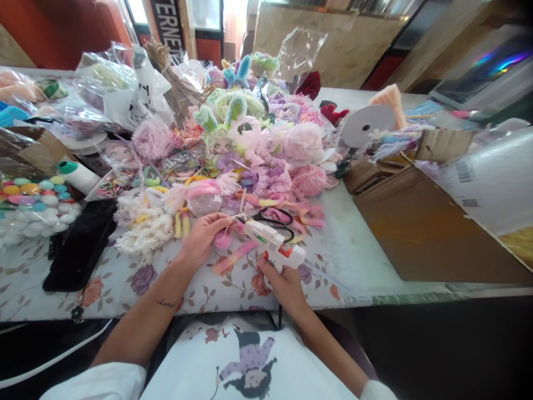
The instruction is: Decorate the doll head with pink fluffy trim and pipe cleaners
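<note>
My right hand (281, 280) is closed round the handle of a white hot glue gun (266, 238), whose nozzle points up and left. At that nozzle, the fingers of my left hand (204, 236) are pinched together on something small that I cannot make out. A pink pompom (222, 239) hangs or lies just below those fingertips. Black-handled scissors (278, 218) lie behind the glue gun. Close by on the floral cloth is a fuzzy pink and yellow strip (235, 256). Beyond my left hand sits a clear round piece (204, 204) with pink yarn above it.
Yarn balls (303, 141), ruffled trim and a doll with green ears (220, 145) are heaped at the back. A black phone-like object (79, 247) and a bag of colourful balls (39, 203) lie left. A cardboard box (425, 222) and a white spool (366, 126) stand right.
</note>
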